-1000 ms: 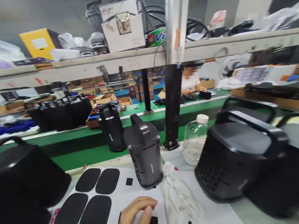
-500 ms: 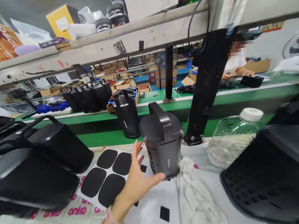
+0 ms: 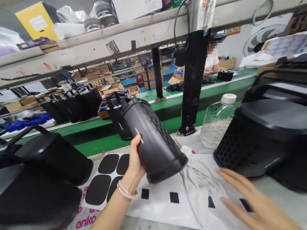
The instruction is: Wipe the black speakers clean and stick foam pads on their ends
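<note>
My left hand (image 3: 134, 160) is wrapped round the side of a black portable speaker (image 3: 154, 140) with a top handle and a perforated side. The speaker is tilted, its handle end leaning to the left and its base towards the lower right. My right hand (image 3: 247, 196) is at the lower right, blurred, with fingers apart and holding nothing. Beneath it lie a white sheet with small black squares (image 3: 174, 197) and a crumpled white cloth (image 3: 199, 176). Left of the held speaker is a sheet of large rounded black pads (image 3: 98, 189).
Black speakers stand on the left (image 3: 53, 154) and on the right (image 3: 270, 128). A clear plastic jar (image 3: 217, 123) with a white lid stands near a black post (image 3: 194, 85). A shelf (image 3: 86, 45) crosses overhead. Beyond the green bench (image 3: 89, 129), another person (image 3: 211, 59) works.
My left hand, open beside the upright speaker before, now grips it, and the speaker has been tilted and turned. My right hand has come into view at lower right. The view has shifted right.
</note>
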Demonstrator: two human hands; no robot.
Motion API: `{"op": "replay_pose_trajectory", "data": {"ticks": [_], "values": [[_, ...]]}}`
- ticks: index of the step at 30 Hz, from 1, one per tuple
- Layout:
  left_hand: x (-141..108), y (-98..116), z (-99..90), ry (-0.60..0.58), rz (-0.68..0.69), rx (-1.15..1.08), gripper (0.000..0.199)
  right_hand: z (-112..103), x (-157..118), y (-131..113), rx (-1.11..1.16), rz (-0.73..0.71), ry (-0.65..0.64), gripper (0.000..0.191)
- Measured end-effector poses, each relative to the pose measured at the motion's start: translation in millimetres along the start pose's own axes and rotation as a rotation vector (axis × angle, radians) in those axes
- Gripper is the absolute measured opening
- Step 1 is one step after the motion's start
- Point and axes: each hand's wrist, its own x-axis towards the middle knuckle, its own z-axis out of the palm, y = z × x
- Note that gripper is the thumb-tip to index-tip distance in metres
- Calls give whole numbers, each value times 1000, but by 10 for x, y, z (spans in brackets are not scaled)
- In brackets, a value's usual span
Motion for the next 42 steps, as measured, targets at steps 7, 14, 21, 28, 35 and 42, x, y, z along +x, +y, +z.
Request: {"op": "replay_pose_trajectory", "data": {"ticks": [7, 14, 21, 28, 35, 42], "values": [[-109, 203, -91, 102, -15, -253, 27, 723, 253, -646, 65, -138, -275, 17], [-155, 100, 98, 65, -91, -145, 41, 454, 86, -1116, 683, -71, -343, 14], [-161, -269, 175, -12, 277, 156, 90, 444, 88, -883, 548, -23, -251, 21], [-294, -292, -583, 124, 559, 646, 116, 136, 699, -830, 158, -161, -56, 26], [-273, -429, -1137, 274, 561, 697, 112, 622, 2277, -1843, 379, -292, -80, 17], [-202, -520, -1217, 115, 564, 676, 122, 1712, 3537, -2765, 580, -138, -258, 31]]}}
